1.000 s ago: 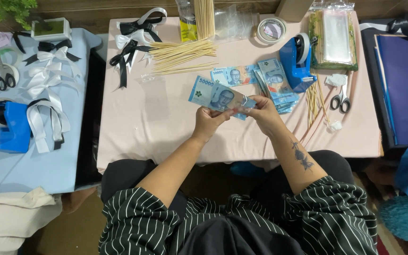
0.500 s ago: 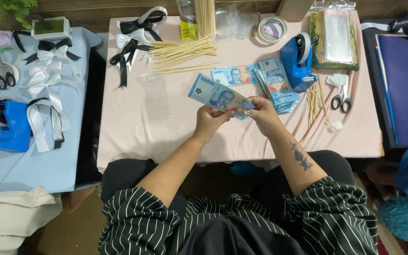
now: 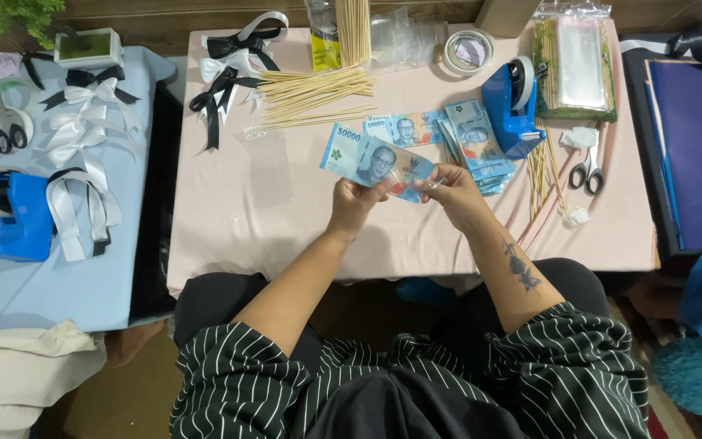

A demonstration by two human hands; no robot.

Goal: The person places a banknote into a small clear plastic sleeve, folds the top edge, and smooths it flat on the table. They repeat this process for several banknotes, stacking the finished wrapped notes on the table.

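A blue banknote (image 3: 371, 162) is held flat above the pink table (image 3: 229, 219), near its front edge. My left hand (image 3: 355, 203) pinches its lower edge from below. My right hand (image 3: 451, 193) grips the note's right end, fingers curled around it. Just beyond the hands lie a single blue banknote (image 3: 404, 128) and a fanned pile of banknotes (image 3: 477, 146). A heap of thin wooden skewers (image 3: 314, 93) lies farther back on the left.
A blue tape dispenser (image 3: 513, 102), scissors (image 3: 587, 172), a tape roll (image 3: 467, 50) and a packet of clear bags (image 3: 578, 69) sit at right. Black and white ribbon bows (image 3: 233, 65) lie at back left. A light-blue side table (image 3: 42, 284) carries more bows and another dispenser (image 3: 10, 215).
Both hands stay on the banknote in nearly the same spot; the fingers of my right hand have shifted slightly along its right end.
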